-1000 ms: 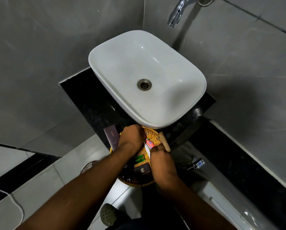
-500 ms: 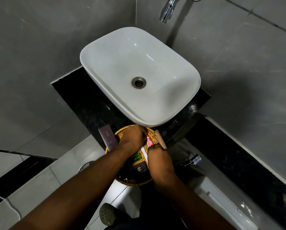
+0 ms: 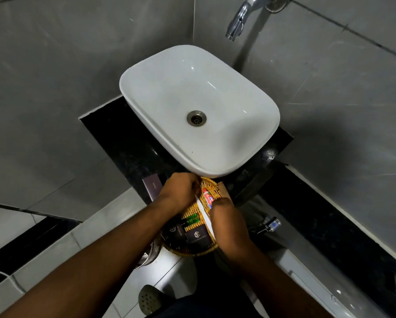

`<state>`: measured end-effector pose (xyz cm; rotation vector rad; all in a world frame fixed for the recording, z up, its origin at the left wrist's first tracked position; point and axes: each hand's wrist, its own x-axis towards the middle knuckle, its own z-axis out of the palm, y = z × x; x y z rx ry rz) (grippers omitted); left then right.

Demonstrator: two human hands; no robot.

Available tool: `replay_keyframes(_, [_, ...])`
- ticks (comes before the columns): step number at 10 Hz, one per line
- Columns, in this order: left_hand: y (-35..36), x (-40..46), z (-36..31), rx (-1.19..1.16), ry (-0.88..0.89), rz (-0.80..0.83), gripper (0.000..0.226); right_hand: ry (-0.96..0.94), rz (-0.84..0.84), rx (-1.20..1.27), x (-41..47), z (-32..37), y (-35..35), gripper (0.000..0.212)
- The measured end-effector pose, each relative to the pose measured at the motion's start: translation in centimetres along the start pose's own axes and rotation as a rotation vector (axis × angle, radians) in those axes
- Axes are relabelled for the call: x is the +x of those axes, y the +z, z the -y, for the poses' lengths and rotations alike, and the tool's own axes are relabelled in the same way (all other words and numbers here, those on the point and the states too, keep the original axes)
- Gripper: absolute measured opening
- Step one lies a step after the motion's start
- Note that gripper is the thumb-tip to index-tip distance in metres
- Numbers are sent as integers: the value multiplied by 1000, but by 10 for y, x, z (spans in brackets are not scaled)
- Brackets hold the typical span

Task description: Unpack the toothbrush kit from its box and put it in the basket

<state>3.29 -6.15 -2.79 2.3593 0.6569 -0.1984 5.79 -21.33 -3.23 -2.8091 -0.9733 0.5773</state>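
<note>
A round woven basket (image 3: 193, 251) sits at the front edge of the black counter, below the sink. Across it lies the toothbrush kit: a white wrapped strip (image 3: 203, 213) and a red-and-white toothpaste tube (image 3: 207, 195). My left hand (image 3: 178, 192) is curled over the basket's far side, and the strip's upper end disappears under its fingers. Over the basket's right side, my right hand (image 3: 225, 218) presses on the strip's lower end, thumb beside the tube. The purple box (image 3: 152, 188) lies on the counter just left of the basket.
Dark sachets (image 3: 197, 236) and a green item (image 3: 191, 219) also lie in the basket. A white sink (image 3: 256, 134) stands just behind it, with a chrome tap (image 3: 237, 21) on the grey tiled wall. A chrome valve (image 3: 269, 224) sticks out at lower right.
Both hands stay on the kit over the basket and barely shift. The head view has drifted, so the sink and the tap sit a little differently in the frame.
</note>
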Motion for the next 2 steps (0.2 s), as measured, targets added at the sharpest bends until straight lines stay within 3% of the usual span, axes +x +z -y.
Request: replay_keyframes(2, [-50, -24, 23, 53, 70, -190, 20, -27, -167, 106, 7, -11, -44, 22])
